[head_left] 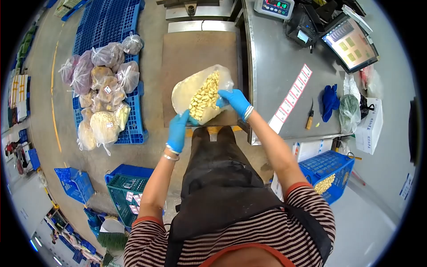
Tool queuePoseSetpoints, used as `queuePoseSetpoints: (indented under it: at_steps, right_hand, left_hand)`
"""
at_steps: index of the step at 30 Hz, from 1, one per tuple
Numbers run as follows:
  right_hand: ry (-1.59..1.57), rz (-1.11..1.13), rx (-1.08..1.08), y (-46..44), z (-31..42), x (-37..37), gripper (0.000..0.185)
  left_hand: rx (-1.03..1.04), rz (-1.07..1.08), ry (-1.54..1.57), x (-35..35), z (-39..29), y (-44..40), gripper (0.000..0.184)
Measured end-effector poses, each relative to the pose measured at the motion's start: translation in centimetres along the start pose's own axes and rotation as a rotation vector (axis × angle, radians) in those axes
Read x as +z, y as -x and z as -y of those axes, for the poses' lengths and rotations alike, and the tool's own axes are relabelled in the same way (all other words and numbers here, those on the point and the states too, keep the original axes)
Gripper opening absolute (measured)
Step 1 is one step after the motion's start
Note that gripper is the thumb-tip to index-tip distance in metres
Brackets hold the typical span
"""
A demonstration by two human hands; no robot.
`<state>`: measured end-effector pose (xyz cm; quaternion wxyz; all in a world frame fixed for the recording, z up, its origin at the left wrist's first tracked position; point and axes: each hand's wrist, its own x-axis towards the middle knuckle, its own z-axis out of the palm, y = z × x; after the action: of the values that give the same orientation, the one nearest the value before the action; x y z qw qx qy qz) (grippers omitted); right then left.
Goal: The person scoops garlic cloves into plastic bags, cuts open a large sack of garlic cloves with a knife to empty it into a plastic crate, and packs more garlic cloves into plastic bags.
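An open clear plastic bag (184,92) full of pale, peeled clove-like pieces (205,97) is over the brown scale platform (173,49). My left hand (178,131), in a blue glove, holds the bag's near left edge, its fingertips partly hidden by the plastic. On the right side my right hand (235,101), also gloved in blue, grips the bag's rim, with some fingers inside the opening beside the pieces.
Tied bags of produce (104,84) lie on a blue pallet (106,22) at left. The metal table (275,58) at right bears a label strip (291,98), a knife (309,116), a blue cloth (330,103) and a screen (350,43). Crates (329,167) stand near me.
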<state>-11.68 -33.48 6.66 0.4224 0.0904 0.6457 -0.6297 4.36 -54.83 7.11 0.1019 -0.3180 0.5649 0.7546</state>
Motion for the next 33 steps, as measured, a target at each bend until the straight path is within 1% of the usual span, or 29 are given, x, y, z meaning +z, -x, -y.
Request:
queuePoseSetpoints:
  at_steps: [3, 4, 6, 7, 8, 9, 10, 11, 12, 13, 15, 18, 19, 21, 22, 23, 25, 26, 27, 29, 31, 32, 33]
  right_hand:
    - [0.024, 0.131, -0.133, 2.2, 4.8, 0.5, 0.020]
    - [0.067, 0.269, -0.283, 2.6, 6.3, 0.1, 0.018]
    - [0.258, 0.329, -0.479, 4.4, 8.1, 2.1, 0.017]
    - [0.350, 0.355, -0.573, 5.0, 8.1, 2.9, 0.018]
    - [0.802, 0.215, -0.776, 4.8, 7.9, 2.9, 0.031]
    - [0.698, 0.253, -0.666, 4.3, 8.0, 3.2, 0.034]
    - [0.587, 0.283, -0.553, 4.0, 8.1, 3.8, 0.038]
    - [0.475, 0.304, -0.443, 3.6, 7.9, 4.1, 0.043]
    - [0.602, 0.300, -0.438, 1.8, 5.7, 3.5, 0.048]
    - [0.494, 0.279, -0.345, -0.3, 2.0, 3.0, 0.051]
    - [0.012, 0.289, -0.074, -2.0, -1.2, 3.5, 0.042]
    - [-0.304, 0.329, 0.102, -4.5, -3.6, 3.9, 0.024]
    - [-0.020, 0.299, 0.028, -3.5, -2.0, 4.4, 0.021]
    - [0.549, 0.234, -0.125, -0.8, 3.4, 5.7, 0.017]
    - [0.823, 0.203, -0.235, -0.6, 3.5, 6.0, 0.020]
    - [0.962, 0.192, -0.336, -0.7, 3.9, 6.0, 0.022]
    - [1.245, 0.168, -0.551, -1.8, 4.7, 5.1, 0.025]
    - [1.260, 0.125, -0.622, -3.3, 4.3, 4.2, 0.025]
    - [1.225, 0.147, -0.388, -4.9, 4.2, 2.7, 0.024]
    - [1.040, 0.095, -0.128, -9.6, 1.9, 0.2, 0.024]
    - [0.923, -0.140, -0.220, -15.4, -2.0, -0.7, 0.023]
    - [0.862, -0.255, -0.262, -17.5, -4.2, -0.4, 0.022]
    - [0.932, -0.314, -0.230, -18.9, -6.3, 0.1, 0.021]
  left_hand:
    - [0.047, 0.022, 0.227, -3.4, -4.1, 0.8, 0.027]
    - [0.077, 0.058, 0.238, -3.1, -6.1, 1.4, 0.028]
    - [0.162, 0.130, 0.260, -1.5, -9.8, 1.6, 0.035]
    - [0.191, 0.142, 0.180, -0.6, -10.0, 1.5, 0.039]
    - [0.219, 0.155, 0.098, 0.6, -9.9, 1.4, 0.044]
    - [0.246, 0.172, 0.014, 1.1, -9.7, 0.9, 0.051]
    - [0.224, 0.247, -0.050, 0.2, -7.0, -0.9, 0.060]
    - [0.221, 0.293, -0.081, 0.0, -4.8, -2.7, 0.061]
    - [0.230, 0.307, -0.096, 0.4, -3.1, -3.8, 0.062]
    - [0.245, 0.309, -0.100, 0.9, -1.9, -4.7, 0.063]
    - [0.273, 0.298, -0.107, 1.8, -0.1, -6.2, 0.066]
    - [0.297, 0.326, -0.117, 2.9, 0.4, -8.0, 0.071]
    - [0.304, 0.353, -0.120, 3.1, 0.0, -8.3, 0.073]
    - [0.308, 0.442, -0.116, 3.3, -2.1, -8.5, 0.077]
    - [0.295, 0.488, -0.109, 3.2, -3.1, -8.4, 0.079]
    - [0.278, 0.524, -0.090, 3.3, -4.2, -8.3, 0.081]
    - [0.102, 0.508, 0.069, 3.2, -5.3, -8.4, 0.068]
    - [0.072, 0.417, 0.075, 2.2, -4.6, -9.1, 0.049]
    - [-0.002, 0.394, -0.084, 0.4, -3.5, -9.7, 0.040]
    - [-0.157, 0.346, -0.411, -3.1, -0.8, -10.7, 0.025]
    - [0.236, 0.445, -1.157, -4.1, 3.7, -10.8, 0.019]
    - [0.448, 0.487, -1.520, -4.2, 5.3, -10.2, 0.020]
    - [0.523, 0.499, -1.457, -3.8, 5.5, -8.7, 0.021]
